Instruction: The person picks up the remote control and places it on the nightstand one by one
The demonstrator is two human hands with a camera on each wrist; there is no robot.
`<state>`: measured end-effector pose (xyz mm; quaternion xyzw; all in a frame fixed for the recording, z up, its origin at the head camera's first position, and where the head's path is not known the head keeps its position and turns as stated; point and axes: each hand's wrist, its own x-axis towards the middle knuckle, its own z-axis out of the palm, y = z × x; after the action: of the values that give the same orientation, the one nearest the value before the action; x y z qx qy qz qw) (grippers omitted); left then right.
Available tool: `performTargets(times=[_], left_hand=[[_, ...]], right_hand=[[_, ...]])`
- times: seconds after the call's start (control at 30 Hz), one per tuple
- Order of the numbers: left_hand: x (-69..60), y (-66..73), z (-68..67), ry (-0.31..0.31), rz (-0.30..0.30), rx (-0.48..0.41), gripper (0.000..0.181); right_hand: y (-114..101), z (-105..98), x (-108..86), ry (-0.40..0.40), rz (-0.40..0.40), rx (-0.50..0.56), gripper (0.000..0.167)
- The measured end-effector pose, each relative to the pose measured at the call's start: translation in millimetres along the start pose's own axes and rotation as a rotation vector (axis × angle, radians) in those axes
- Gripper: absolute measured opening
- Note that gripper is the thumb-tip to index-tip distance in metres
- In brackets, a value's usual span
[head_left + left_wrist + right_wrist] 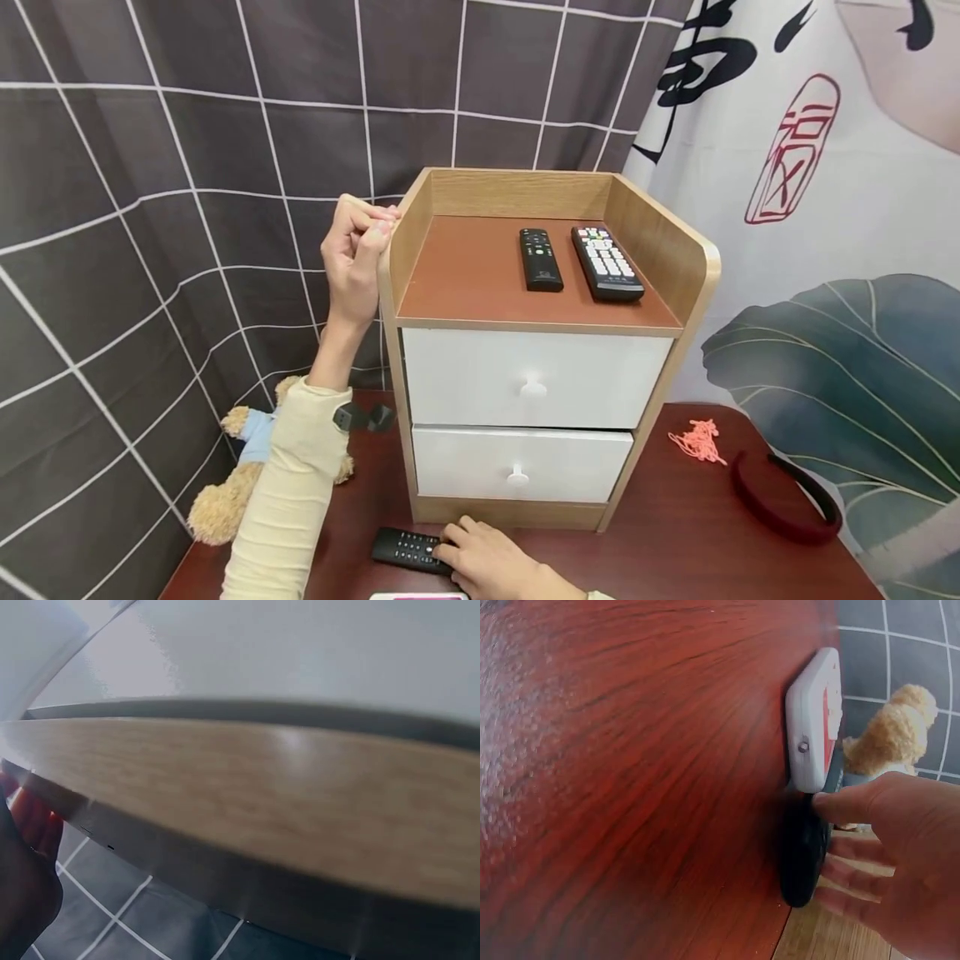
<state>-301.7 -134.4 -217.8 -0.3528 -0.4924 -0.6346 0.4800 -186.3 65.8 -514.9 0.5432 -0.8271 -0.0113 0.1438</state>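
A small wooden cabinet (pixel 507 512) with two white drawers stands on the table. My left hand (pixel 356 254) holds the upper edge of its left side panel, fingers curled. In the left wrist view the fingers (pixel 34 817) are dark and partly hidden beside the panel (pixel 247 795). My right hand (pixel 495 562) grips the right end of a black remote control (pixel 405 548) lying before the cabinet. From the right wrist, the thumb is on one side of the remote (pixel 801 855) and the fingers on the other.
Two more remotes, a slim one (pixel 541 260) and one with white buttons (pixel 609 265), lie on the cabinet top. A white-edged object (pixel 416 596) is near the right hand. A teddy bear (pixel 255 446), pink strings (pixel 701 440) and a dark red headband (pixel 783 512) are around.
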Motion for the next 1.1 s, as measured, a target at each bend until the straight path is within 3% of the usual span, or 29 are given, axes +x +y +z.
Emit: performTargets(times=[0.2, 0.4, 0.7, 0.83, 0.97, 1.1], left_hand=[[1.4, -1.9, 5.0, -0.008, -0.005, -0.017, 0.017], [2.6, -1.4, 3.7, -0.01, 0.002, -0.006, 0.023], [-1.0, -2.2, -1.0, -0.011, -0.009, 0.012, 0.018], [-1.0, -2.5, -1.0, -0.009, 0.002, 0.015, 0.022], [0.0, -3.2, 0.2, -0.014, 0.013, 0.016, 0.027], [0.5, -3.2, 0.4, -0.017, 0.014, 0.025, 0.029]], right_hand=[[0.3, 6.6, 1.6, 0.005, 0.064, 0.005, 0.038], [2.3, 8.8, 6.8, -0.01, 0.05, 0.027, 0.039], [6.4, 4.3, 0.9, -0.027, 0.148, 0.248, 0.035], [5.3, 1.1, -1.9, -0.063, 0.237, 0.443, 0.032], [7.5, -4.2, -3.9, -0.073, 0.309, 0.777, 0.027], [9.7, -10.8, -6.4, -0.082, 0.329, 1.129, 0.025]])
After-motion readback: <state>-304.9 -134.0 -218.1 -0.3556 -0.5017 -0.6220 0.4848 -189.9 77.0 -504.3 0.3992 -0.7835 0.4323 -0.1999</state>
